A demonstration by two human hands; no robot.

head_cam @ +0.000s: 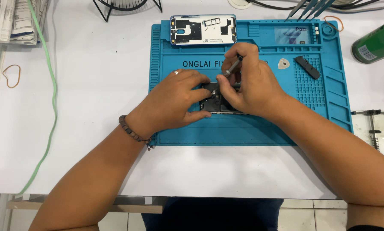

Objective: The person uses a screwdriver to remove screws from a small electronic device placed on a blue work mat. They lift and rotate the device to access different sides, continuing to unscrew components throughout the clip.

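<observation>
An opened dark phone lies in the middle of a blue repair mat, mostly covered by my hands. My left hand, with a ring and a bead bracelet at the wrist, rests on the phone's left side and steadies it with the fingers. In my right hand is a thin metal screwdriver, its tip pointing down at the phone's inner parts. The phone's removed back cover, inner side up, lies at the mat's far edge.
A grey triangular pick and a black plastic strip sit on the mat's right side. A green can lies at far right, tweezers at the back, a green cable and a rubber band at left.
</observation>
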